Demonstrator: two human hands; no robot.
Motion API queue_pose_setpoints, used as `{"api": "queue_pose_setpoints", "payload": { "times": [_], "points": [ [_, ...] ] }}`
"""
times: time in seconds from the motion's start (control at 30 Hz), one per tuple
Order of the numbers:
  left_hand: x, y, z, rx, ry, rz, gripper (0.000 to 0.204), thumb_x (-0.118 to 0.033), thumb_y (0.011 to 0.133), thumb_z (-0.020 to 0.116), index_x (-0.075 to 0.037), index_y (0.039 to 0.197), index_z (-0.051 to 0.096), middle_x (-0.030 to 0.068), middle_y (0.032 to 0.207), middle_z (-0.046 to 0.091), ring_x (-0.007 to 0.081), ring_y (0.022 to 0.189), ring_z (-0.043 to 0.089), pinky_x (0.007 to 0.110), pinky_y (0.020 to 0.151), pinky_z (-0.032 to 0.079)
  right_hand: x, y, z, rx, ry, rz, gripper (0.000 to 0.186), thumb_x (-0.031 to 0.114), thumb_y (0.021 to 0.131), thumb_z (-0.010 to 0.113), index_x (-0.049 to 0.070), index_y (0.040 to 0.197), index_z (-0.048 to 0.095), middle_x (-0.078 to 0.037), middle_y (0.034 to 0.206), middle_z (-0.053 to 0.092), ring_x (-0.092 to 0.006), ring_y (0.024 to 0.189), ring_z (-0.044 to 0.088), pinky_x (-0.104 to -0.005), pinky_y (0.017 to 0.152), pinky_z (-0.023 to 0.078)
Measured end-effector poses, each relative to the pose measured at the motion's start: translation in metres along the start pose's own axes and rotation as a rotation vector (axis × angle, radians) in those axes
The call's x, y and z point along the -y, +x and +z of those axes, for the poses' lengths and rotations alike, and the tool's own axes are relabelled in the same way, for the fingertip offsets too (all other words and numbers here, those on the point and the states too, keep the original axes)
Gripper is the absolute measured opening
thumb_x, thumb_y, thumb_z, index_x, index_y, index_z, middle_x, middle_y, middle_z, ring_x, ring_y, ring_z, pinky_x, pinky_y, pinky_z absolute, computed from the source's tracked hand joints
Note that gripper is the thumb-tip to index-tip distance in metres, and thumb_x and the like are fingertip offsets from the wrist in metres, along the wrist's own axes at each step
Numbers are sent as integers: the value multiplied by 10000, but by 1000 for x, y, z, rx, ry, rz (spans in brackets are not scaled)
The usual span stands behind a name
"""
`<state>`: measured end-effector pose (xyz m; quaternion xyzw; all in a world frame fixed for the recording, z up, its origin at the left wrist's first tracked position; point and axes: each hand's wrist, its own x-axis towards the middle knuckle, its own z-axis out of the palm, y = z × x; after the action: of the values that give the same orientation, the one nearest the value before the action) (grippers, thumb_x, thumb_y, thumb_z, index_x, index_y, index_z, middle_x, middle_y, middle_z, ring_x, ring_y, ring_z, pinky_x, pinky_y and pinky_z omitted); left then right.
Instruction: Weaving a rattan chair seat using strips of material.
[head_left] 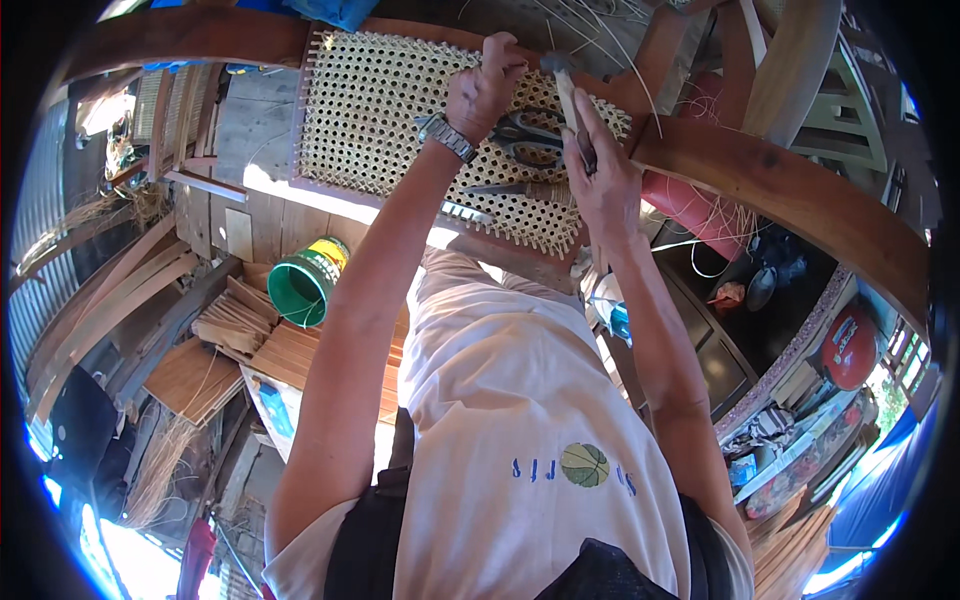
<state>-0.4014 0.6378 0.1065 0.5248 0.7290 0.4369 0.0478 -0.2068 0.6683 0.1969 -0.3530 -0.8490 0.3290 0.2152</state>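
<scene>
A woven cane panel (370, 110) with pegs along its edges lies in a wooden frame (740, 150) at the top of the head view. My left hand (482, 85), with a metal watch on the wrist, is closed at the panel's back edge; what its fingers hold is too small to make out. My right hand (605, 175) grips a hammer (565, 85) by its handle, head up near the back edge, right of the left hand. Dark-handled scissors (530, 140) lie on the cane between my arms, and a pointed tool with a wrapped handle (535, 193) lies below them.
A green bucket (295, 290) stands below left, beside wood strips (240, 325). Loose cane strands (170, 460) lie at lower left. A red object (700, 210) with tangled strands sits right of the panel, above a dark surface (740, 320). A curved beam (200, 40) spans the upper left.
</scene>
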Motion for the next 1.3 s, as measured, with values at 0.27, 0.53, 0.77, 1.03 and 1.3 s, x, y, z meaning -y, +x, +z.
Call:
{"api": "queue_pose_setpoints", "payload": {
  "times": [0.27, 0.53, 0.77, 1.03, 1.3],
  "points": [
    [2, -3, -2, 16, 127, -27, 478, -200, 866, 707, -87, 1253, 451, 25, 959, 724, 257, 613, 687, 331, 499, 539, -8, 17, 11, 100, -144, -46, 511, 95, 897, 663, 151, 1383, 517, -117, 1236, 650, -284, 1049, 674, -349, 798, 566],
    [-21, -31, -22, -230, -94, -214, 372, -58, 865, 688, -91, 1210, 552, 10, 969, 725, 106, 531, 618, 248, 472, 483, -14, 15, 13, 162, -303, -84, 457, 81, 887, 685, 112, 1325, 558, -135, 1205, 663, -273, 1009, 691, -341, 764, 580],
    [-17, -84, -61, -322, -78, -435, 164, -66, 906, 654, -64, 1070, 652, 42, 901, 726, 99, 590, 669, 229, 491, 482, 6, 7, 6, -167, -16, -343, 476, 60, 876, 696, 120, 1326, 555, -134, 1125, 696, -188, 824, 712, -273, 656, 560],
    [-24, -128, -77, -281, -19, -570, 136, -95, 903, 664, -85, 1037, 677, 36, 819, 723, 127, 602, 687, 252, 518, 496, -2, 10, 15, 21, -189, -137, 480, 119, 873, 665, 197, 1333, 549, -108, 1183, 669, -289, 965, 684, -377, 779, 567],
    [-49, -169, -104, -256, -9, -644, 132, -78, 906, 648, -84, 1036, 670, 61, 923, 712, 151, 693, 681, 286, 605, 528, -1, -56, 11, 210, -108, -132, 437, 153, 868, 667, 170, 1292, 563, -152, 956, 705, -308, 763, 699, -395, 672, 567]
  ]
}}
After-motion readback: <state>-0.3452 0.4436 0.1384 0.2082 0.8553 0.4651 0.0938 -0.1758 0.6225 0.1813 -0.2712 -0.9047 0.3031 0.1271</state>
